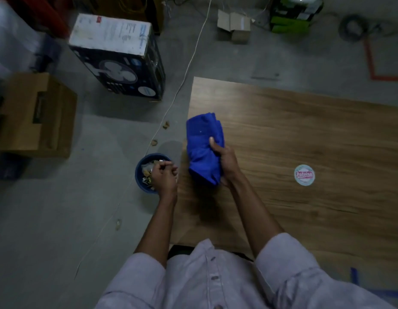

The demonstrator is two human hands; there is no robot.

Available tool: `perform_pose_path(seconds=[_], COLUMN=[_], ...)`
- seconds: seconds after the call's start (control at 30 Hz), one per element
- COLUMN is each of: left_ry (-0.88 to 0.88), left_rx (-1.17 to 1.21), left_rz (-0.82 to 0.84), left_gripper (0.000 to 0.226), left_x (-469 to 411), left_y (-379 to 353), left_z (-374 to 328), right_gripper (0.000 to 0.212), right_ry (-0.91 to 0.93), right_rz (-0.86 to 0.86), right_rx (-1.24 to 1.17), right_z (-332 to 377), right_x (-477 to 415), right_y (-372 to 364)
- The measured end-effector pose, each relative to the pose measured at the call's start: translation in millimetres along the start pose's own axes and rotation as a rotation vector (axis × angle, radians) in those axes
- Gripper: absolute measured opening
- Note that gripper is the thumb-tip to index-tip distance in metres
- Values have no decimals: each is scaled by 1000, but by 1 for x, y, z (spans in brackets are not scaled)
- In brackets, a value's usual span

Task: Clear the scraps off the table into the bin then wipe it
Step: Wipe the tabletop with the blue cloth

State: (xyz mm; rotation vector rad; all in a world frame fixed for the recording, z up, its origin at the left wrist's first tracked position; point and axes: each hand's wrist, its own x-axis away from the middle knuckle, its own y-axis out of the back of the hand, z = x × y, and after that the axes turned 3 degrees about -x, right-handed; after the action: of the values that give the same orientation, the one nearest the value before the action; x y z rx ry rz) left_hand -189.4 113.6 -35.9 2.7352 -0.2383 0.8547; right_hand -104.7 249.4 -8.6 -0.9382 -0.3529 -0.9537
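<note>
**Desk:** What does the head view give us on the left side?

**Operator:** I see the left hand (164,175) poised over a round blue bin (141,186). The bin stands on the grey floor, just beside the left edge of the wooden table (282,130). The fingers are curled inward. Something pale shows at the fingertips, but I cannot tell whether they pinch it. Paper scraps (146,172) lie heaped inside the bin.

**Desk:** And the right?

**Operator:** The right hand (224,161) grips a bunched blue cloth (202,148), thumb on top and fingers wrapped round its side. The cloth is over the table's left edge. I cannot tell whether it touches the wood.

**Desk:** Anything else on the tabletop?

**Operator:** A round white disc (304,175) with pink lettering lies flat, well apart from the cloth, toward the right.

**Desk:** And the floor?

**Operator:** Small brown bits (154,142) lie on the concrete along a thin white cable (182,81), apart from the bin. Farther off stand a dark fan carton (117,59) and a brown cardboard box (35,114).
</note>
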Motion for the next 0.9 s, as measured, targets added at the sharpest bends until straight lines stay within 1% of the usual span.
perform_pose_path(seconds=[0.07, 0.1, 0.2, 0.23, 0.3, 0.33, 0.4, 0.43, 0.5, 0.6, 0.67, 0.7, 0.77, 0.87, 0.9], left_ry=[40, 50, 140, 150, 99, 39, -9, -54, -207, -365, -407, -392, -282, -119, -82], left_rx=[-1, 21, 85, 66, -72, -151, -207, -236, -288, -376, -423, -426, -413, -510, -492], left_rz=[121, 234, 654, 781, 910, 956, 915, 880, 859, 938, 1010, 1033, 1089, 1155, 1162], left_gripper=[7, 4, 39, 45, 47, 50, 53, 49, 41, 45, 50, 52, 54, 45, 44], left_x=[11, 21, 64, 80, 95, 116, 122, 129, 147, 169, 183, 189, 200, 210, 211], left_y=[-5, -10, -23, -26, -32, -37, -42, -46, -48, -50, -51, -51, -50, -50, -50], left_z=[-13, -22, -48, -54, -55, -52, -50, -49, -47, -46, -45, -44, -37, -20, -14], right_gripper=[52, 56, 62, 62, 59, 57, 55, 54, 51, 50, 50, 48, 43, 44, 43], right_ry=[-14, -24, -38, -41, -24, 17, 63, 91, 145, 182, 216, 247, 316, 378, 388], right_rz=[47, 69, 140, 160, 183, 187, 177, 164, 175, 163, 119, 100, 58, -11, -37], right_rx=[-41, -44, -47, -65, -72, -49, 51, 102, 165, 199, 202, 207, 191, 101, 76], right_z=[23, 31, 42, 43, 41, 46, 51, 55, 64, 74, 78, 79, 83, 88, 91], right_x=[24, 36, 72, 84, 96, 114, 123, 130, 149, 166, 174, 177, 183, 189, 191], right_y=[22, 33, 61, 68, 75, 87, 90, 96, 109, 127, 136, 139, 144, 150, 152])
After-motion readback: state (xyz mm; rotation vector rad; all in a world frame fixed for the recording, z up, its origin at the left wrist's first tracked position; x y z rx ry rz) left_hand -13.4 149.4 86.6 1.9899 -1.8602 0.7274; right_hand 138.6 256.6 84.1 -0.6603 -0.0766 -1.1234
